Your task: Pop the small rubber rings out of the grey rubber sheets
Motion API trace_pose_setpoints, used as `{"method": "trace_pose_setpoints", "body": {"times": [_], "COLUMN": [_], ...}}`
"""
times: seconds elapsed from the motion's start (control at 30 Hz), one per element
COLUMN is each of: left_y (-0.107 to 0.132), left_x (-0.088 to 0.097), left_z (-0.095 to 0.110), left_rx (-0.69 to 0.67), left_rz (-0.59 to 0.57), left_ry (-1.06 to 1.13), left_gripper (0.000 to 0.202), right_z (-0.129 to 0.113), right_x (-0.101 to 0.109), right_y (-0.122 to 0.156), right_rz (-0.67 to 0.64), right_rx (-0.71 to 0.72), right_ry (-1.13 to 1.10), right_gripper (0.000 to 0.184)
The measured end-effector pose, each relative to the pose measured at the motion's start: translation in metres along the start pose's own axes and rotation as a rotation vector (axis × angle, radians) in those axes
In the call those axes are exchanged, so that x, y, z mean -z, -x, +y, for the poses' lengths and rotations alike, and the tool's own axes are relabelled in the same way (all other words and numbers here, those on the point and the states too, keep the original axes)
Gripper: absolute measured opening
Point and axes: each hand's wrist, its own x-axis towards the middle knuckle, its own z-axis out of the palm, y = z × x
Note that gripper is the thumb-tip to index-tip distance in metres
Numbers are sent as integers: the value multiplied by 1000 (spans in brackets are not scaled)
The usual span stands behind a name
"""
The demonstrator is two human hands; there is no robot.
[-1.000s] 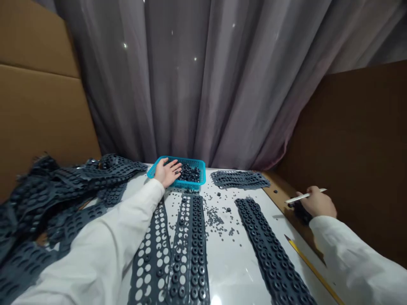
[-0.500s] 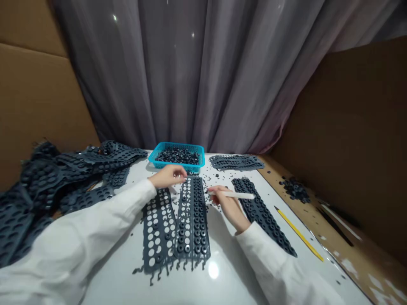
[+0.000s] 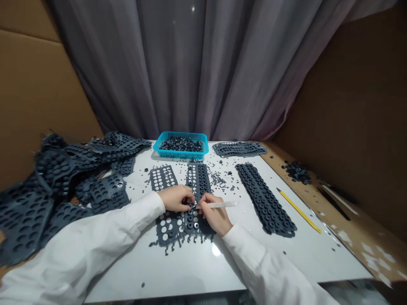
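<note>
My right grip (image 3: 216, 215) is clamped on the white tool (image 3: 226, 204); left grip (image 3: 173, 198), can't tell. If it skids, this dark strip (image 3: 204, 180) could tear!

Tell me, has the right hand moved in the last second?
Yes, leftward: the right hand was to the right of the yellow pencil; now it is to the pencil's left, beside the left hand.
</note>
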Motion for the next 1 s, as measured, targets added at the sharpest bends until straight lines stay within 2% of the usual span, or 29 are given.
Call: {"method": "trace_pose_setpoints", "body": {"times": [0.23,0.37,0.47,0.63,0.77,0.9,0.93,1.0], "left_y": [-10,-11,-7,0,5,12,14,19], "left_x": [7,4,-6,-22,-16,3,7,10], "left_z": [8,13,8,-2,-6,-12,-13,-13], "left_rx": [-57,-24,20,21,37,265,334,448], "left_rz": [-115,-139,-49,60,131,451,508,536], "left_ry": [-85,-116,-58,45,109,292,390,679], "left_gripper": [18,13,6,17,14,12,13,19], "right_z": [-4,-8,-8,-7,-6,-4,-4,-3], "right_x": [0,0,0,2,3,2,2,3], "right_y": [1,2,3,5,5,5,5,5], "right_rz": [2,3,3,-16,-16,-10,-10,-16], "right_rx": [63,111,123,139,130,106,100,82], "right_ry": [94,129,141,153,183,157,138,90], "right_gripper": [18,20,21,21,22,21,21,19]}}
